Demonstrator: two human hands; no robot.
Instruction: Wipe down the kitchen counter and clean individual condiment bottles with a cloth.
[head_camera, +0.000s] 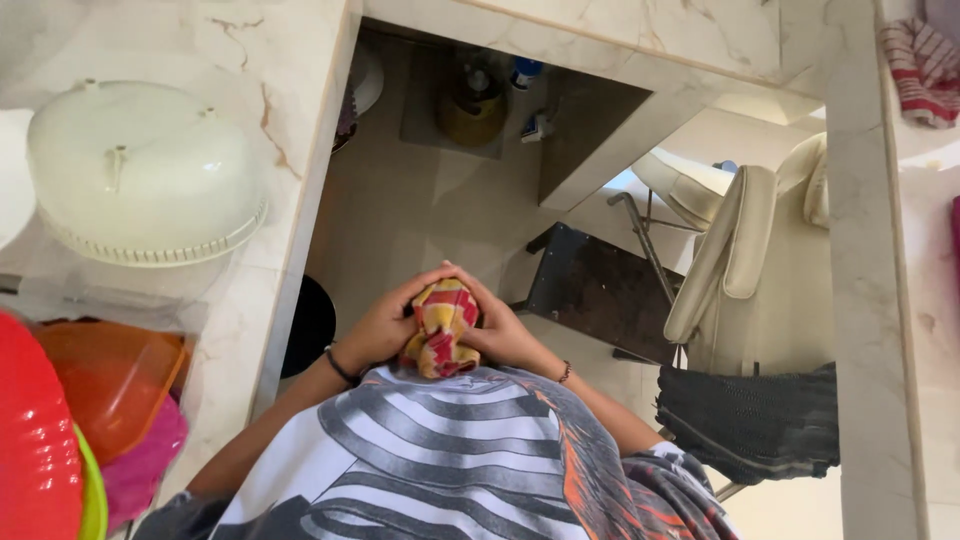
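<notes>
While both hands clench it at centre frame, the red-and-yellow checked cloth (440, 328) sits bunched between left hand (378, 328) and right hand (505, 335). If either grip slackens, it may drop to the floor (400, 220) at 12 o'clock.

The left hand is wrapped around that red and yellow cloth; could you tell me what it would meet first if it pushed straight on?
The left hand points rightward into the cloth, with the right hand just beyond.
</notes>
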